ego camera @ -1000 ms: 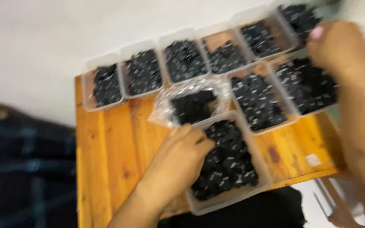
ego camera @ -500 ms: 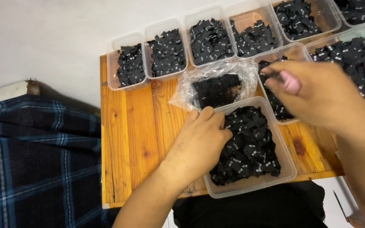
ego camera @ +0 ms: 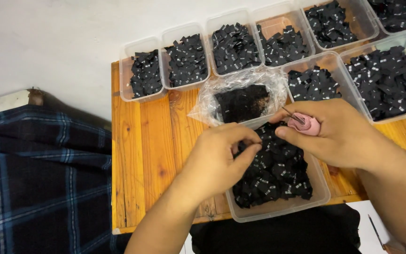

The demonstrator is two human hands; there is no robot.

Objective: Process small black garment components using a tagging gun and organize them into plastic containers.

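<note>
My left hand [ego camera: 219, 160] hovers over a clear plastic tub [ego camera: 323, 195] full of small black fabric labels [ego camera: 273, 178], its fingers pinched on one of them. My right hand [ego camera: 334, 134] is just to the right of it over the same tub, gripping a small pink snipping tool [ego camera: 306, 124] whose thin metal tip points up and left. The two hands nearly touch above the pile.
A clear plastic bag [ego camera: 240, 101] of black labels lies behind the tub. Several more tubs of black labels [ego camera: 186, 59] line the far side of the wooden table [ego camera: 142, 141]. A blue plaid cloth [ego camera: 38, 183] lies at left, against a white wall [ego camera: 48, 42].
My right hand came down from the far right tubs to the near tub and now shows the pink tool. My left hand went from resting flat to pinching labels. The view has steadied.
</note>
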